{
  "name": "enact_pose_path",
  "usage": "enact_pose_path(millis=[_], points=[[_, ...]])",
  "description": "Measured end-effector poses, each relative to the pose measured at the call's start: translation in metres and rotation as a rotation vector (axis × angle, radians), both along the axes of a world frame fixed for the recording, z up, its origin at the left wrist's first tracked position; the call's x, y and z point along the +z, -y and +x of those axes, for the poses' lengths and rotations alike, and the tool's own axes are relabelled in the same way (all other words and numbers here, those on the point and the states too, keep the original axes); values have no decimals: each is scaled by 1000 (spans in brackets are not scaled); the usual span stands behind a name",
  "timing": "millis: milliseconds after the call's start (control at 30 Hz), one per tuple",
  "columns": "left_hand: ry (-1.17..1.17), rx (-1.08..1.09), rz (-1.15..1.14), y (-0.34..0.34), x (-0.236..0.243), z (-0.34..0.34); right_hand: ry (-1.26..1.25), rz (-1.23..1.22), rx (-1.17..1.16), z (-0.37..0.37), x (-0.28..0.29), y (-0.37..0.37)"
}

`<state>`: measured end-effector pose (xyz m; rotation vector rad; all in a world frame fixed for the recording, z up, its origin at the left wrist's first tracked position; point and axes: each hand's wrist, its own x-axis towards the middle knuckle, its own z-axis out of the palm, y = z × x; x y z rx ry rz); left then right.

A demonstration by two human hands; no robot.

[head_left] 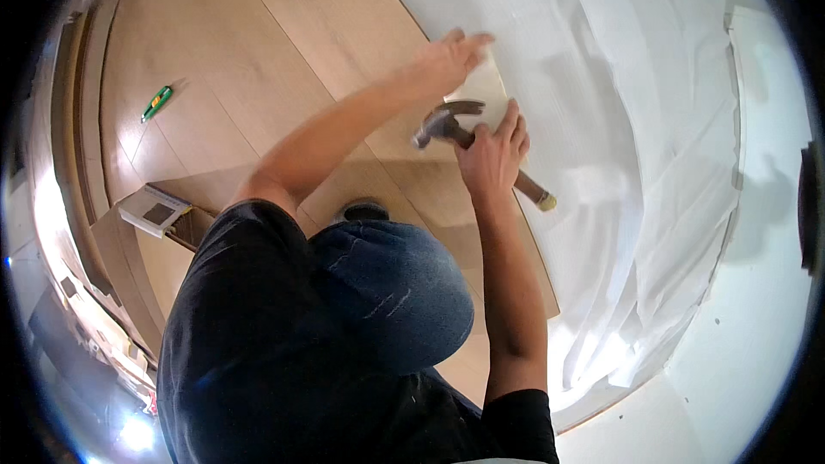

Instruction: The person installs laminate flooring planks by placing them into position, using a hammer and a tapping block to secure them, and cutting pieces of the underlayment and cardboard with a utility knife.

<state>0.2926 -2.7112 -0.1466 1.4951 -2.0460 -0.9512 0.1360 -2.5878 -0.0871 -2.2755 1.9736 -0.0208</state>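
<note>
My right hand (491, 155) is closed round the handle of a claw hammer (443, 125). The hammer's metal head points left over the planks, and the handle's end comes out on the right, below my hand. My right fingertips reach up to a flat, pale piece (483, 84) at the edge of the wood-look flooring (326, 17). At the far end of that piece is my left hand (447, 62), slightly blurred, its fingers stretched out to the right. Whether they press on the piece I cannot tell. No tool shows in my left hand.
White sheet underlay (593, 120) covers the floor on the right, up to a white wall (765, 206). A green utility knife (157, 103) lies on the planks at left. Nearer stands a small white box (155, 210); plank stacks (82, 137) line the far left.
</note>
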Motion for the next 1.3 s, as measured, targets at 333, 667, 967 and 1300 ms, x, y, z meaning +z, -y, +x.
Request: enact_pose_path(millis=[333,667,967,1300], points=[[166,69,34,126,-36,73,82,266,-167,-113,-4,-28],[238,57,-6,134,-55,88,-15,317,-241,-159,42,37],[361,28,-9,130,-39,77,-64,195,-396,-133,32,182],[314,59,4,118,-32,84,-169,270,-146,-77,26,237]])
